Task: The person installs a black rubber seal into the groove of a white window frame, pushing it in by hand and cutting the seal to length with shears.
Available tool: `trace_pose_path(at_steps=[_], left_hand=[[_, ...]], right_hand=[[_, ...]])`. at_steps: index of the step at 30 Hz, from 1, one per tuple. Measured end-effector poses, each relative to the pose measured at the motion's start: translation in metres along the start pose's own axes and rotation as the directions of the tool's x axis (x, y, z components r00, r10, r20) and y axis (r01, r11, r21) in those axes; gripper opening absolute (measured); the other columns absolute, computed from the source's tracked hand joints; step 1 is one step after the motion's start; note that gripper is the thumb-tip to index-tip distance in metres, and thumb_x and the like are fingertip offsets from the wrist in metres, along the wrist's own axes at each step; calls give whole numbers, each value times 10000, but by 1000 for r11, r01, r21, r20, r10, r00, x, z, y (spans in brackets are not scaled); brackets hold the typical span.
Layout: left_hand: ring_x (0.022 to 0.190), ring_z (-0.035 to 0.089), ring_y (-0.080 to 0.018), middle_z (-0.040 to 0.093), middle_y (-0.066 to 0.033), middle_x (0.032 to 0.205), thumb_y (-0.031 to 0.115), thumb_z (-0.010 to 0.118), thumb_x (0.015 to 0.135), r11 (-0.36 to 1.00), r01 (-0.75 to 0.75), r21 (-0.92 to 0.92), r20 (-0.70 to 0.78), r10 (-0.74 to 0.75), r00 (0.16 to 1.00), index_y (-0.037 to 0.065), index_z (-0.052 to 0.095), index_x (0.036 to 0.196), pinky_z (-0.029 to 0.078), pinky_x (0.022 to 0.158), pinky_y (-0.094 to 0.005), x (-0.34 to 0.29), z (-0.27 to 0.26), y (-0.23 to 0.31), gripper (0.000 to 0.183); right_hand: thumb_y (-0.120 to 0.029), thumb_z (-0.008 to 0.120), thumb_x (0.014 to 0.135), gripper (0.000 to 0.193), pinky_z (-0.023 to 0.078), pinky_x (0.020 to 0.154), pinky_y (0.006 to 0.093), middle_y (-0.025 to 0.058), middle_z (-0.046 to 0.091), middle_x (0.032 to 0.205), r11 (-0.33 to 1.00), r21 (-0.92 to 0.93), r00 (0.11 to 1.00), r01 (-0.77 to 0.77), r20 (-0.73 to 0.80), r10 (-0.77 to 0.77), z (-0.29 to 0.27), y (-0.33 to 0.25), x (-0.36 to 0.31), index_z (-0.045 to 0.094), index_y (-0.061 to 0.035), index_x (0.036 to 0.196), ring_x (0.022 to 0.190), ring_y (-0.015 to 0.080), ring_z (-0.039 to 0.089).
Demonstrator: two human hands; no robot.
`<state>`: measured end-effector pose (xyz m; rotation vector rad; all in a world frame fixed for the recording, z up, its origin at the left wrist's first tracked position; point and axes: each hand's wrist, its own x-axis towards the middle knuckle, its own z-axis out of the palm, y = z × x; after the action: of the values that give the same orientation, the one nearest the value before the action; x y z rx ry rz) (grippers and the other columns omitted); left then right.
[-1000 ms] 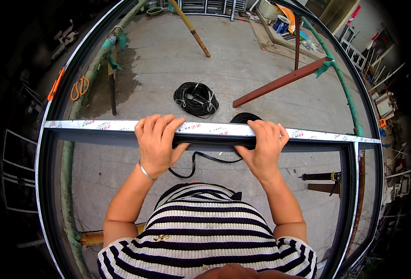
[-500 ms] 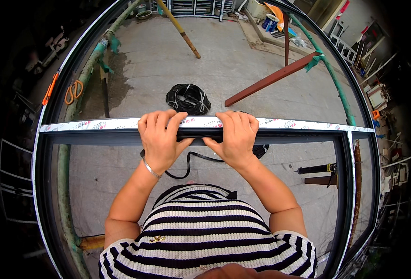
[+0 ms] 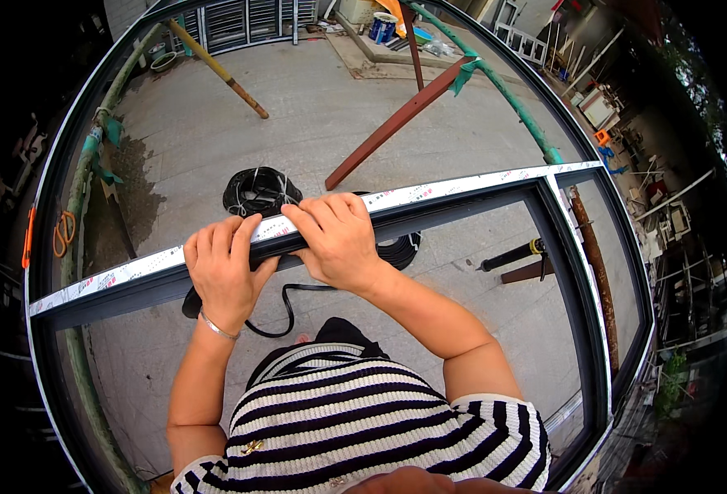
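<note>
- Nearest me is a black-and-white striped shirt, with both bare forearms reaching out ahead of it.
- I see the left hand curled partly closed over the crossbar, fingers bent across the top, thumb on the near side.
- Just beside it, the right hand grips the same bar likewise, fingers over the top and thumb toward me; I cannot tell how hard either presses.
- The crossbar spans the big dark window frame from left to right, its right end lying farther from me; printed white film covers its top.
- Below the bar, a black cord loops on the grey floor.
- To the right, a caulking gun lies on the floor, seen through the frame.
- A flat black coil shows under the bar, right of the hands.
- Off to the left, orange-handled scissors sit at the frame's edge.
- Past the bar, I find a tied black bundle on the floor.
- Farther right, a brown beam slants toward a green pole.
- Far left, a yellow pole leans; a blue bucket stands far off.
</note>
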<state>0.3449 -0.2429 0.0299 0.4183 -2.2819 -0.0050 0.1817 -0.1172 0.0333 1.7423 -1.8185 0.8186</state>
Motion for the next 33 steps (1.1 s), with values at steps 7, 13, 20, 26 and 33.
trace_pose_path(at_steps=[7,13,20,26,33], left_hand=[[1092,600,-266,660,-63,1183,325,901,648,998,-39,45,33,38,999,118,653,1301,393,1006,-443,4,9,16,728],[1142,586,-279,646,-68,1213,249,861,715,998,-45,43,43,43,998,113,646,1326,379,1037,-457,8,23,29,662],[1145,589,-293,647,-90,1217,273,855,724,998,-5,58,70,1,998,106,659,1311,354,1056,-446,6,23,32,641],[1132,595,-275,653,-64,1190,313,918,640,993,8,118,19,-11,1000,127,669,1286,348,1052,-436,11,30,45,717],[1126,598,-253,668,-30,1182,309,904,648,998,27,64,35,-29,999,136,680,1280,330,1054,-468,20,30,54,693]], right_hand=[[-281,846,701,670,435,968,432,98,651,1135,990,-141,999,30,-7,-31,-24,11,-1,637,-31,1287,1043,271,599],[-272,851,692,685,458,925,420,77,646,1105,997,-20,997,75,-12,-75,-16,35,-13,639,-39,1300,994,255,599],[-239,816,718,659,464,933,420,90,653,1120,998,-12,993,60,102,-59,-35,56,-23,636,-35,1318,1009,270,610],[-226,724,836,538,401,1116,487,100,649,1204,966,-180,982,187,42,-182,-49,82,-25,629,-96,1349,1168,281,594],[-383,856,658,732,460,881,413,41,644,1105,995,-80,992,58,115,-49,-73,118,-43,655,-91,1299,955,242,596]])
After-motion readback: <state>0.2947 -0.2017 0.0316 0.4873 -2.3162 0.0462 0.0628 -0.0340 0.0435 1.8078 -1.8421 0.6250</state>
